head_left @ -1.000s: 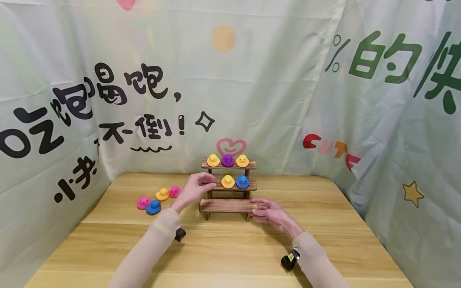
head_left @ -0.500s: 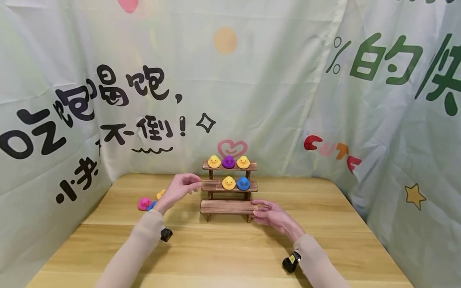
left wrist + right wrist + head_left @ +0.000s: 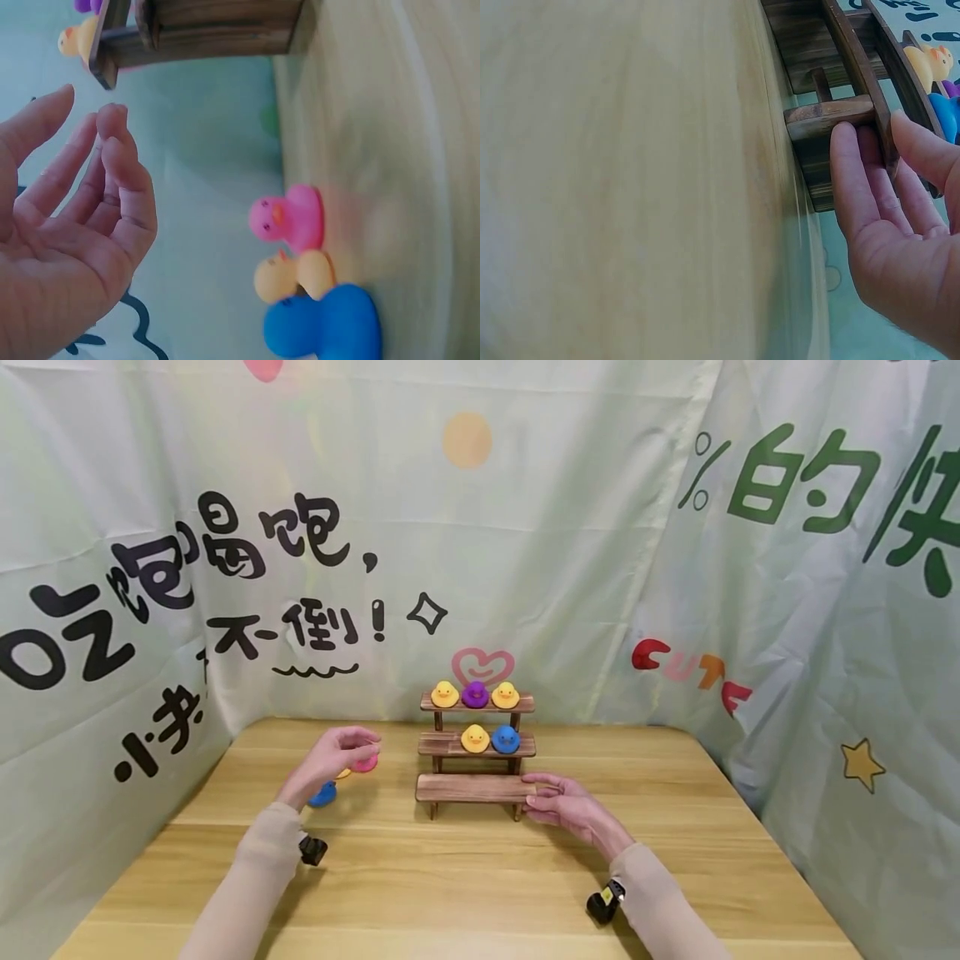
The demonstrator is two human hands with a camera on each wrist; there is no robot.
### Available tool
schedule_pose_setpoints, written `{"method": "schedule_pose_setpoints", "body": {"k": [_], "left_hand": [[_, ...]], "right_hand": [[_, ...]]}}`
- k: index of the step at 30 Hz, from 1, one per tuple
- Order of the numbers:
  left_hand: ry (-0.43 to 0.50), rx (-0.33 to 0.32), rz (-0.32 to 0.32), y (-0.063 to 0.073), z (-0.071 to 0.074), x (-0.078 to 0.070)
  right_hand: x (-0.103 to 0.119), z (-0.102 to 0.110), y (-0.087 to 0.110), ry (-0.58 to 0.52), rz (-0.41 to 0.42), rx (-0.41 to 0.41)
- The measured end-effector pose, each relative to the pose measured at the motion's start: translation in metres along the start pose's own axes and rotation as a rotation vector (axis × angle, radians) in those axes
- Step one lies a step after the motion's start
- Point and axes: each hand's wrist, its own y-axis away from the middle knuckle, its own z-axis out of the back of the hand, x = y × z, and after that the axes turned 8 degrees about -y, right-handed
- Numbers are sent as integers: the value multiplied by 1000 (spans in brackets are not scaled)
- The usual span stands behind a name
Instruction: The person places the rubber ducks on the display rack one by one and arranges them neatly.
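The left hand (image 3: 326, 764) reaches towards 2 o'clock, holding nothing, thumb apart from loosely curved fingers – near the pink duck (image 3: 298, 215). The right hand (image 3: 566, 808) points to 10 o'clock, pinching the rack's (image 3: 474, 788) lowest shelf at its 3 o'clock end. The rack's long axis runs 9 to 3, steps facing 6 – between the hands.

Smooth wood tbl (image 3: 480, 885), grained wood shelf (image 3: 476, 788), plastic-look ducks (image 3: 475, 739), creased cloth bkgd (image 3: 555, 568)
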Motion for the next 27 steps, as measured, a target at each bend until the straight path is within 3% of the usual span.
{"method": "schedule_pose_setpoints", "body": {"k": [16,27], "left_hand": [[-147,-61,90,14,29,32],[-204,-7,82,24,40,42]], "right_hand": [[-3,1,-1,-3,-4,-1],[-3,3,-2,-4,-2,4]]}}
